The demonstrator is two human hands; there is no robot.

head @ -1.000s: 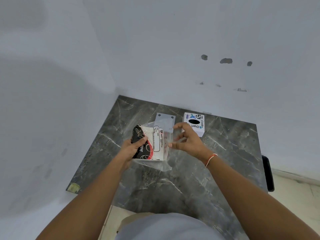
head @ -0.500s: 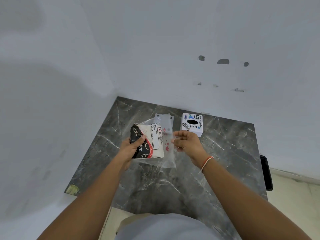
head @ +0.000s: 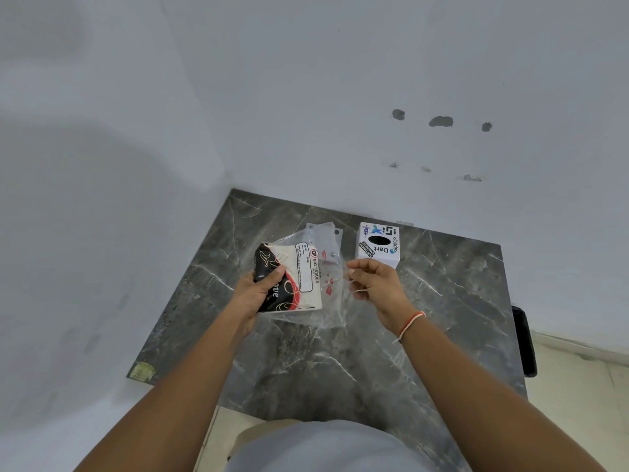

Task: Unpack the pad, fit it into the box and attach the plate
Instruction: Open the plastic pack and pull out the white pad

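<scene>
My left hand [head: 256, 290] grips the tissue pad [head: 289, 279], a black, red and white pack labelled BIG TISSUES, held above the table. Its clear plastic wrapper [head: 332, 294] hangs loose off the pack's right end. My right hand [head: 371, 284] pinches the wrapper's right edge between thumb and fingers. The white box [head: 377, 245] with an oval black slot and stickers stands on the table behind my right hand. A thin clear plate [head: 323, 231] with corner holes lies flat behind the pack, partly hidden by the wrapper.
The dark marble table [head: 340, 369] sits in a corner between two white walls. A black object [head: 524, 338] hangs past the table's right edge. A yellowish sticker [head: 143, 371] marks the near left corner.
My right hand has slid from over the pack to the right, drawing the clear wrapper out past the pack's end. The left hand keeps its grip on the pack.
</scene>
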